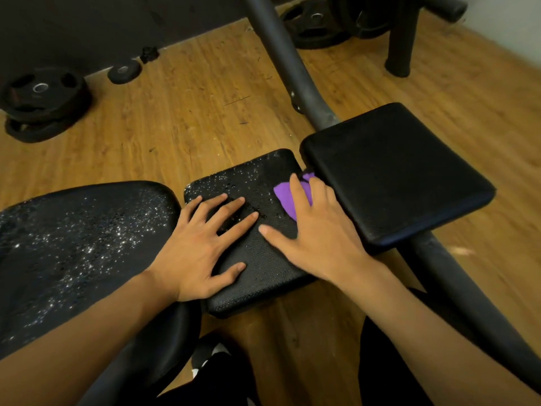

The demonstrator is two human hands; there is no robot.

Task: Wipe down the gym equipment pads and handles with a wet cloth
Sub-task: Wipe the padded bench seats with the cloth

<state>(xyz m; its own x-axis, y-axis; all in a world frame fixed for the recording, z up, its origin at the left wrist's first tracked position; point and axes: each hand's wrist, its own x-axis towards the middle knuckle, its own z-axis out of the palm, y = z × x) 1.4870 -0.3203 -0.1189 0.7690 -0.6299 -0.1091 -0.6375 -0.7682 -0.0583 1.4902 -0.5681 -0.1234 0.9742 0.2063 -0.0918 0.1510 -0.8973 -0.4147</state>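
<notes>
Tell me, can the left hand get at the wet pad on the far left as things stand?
Probably yes. The left hand lies flat on the middle pad, right beside the left pad, holds nothing, and nothing lies between them.

We see only a bit of the purple cloth [285,197]; most is hidden under the right hand [319,230], so we can't tell how it's gripped. Seat pad [73,244] is cut off at left edge. Frame tube [468,294] runs under the right pad [395,171] and out at bottom right. Weight plates [316,24] cropped at top; right side of floor [497,98] is blurred.
</notes>
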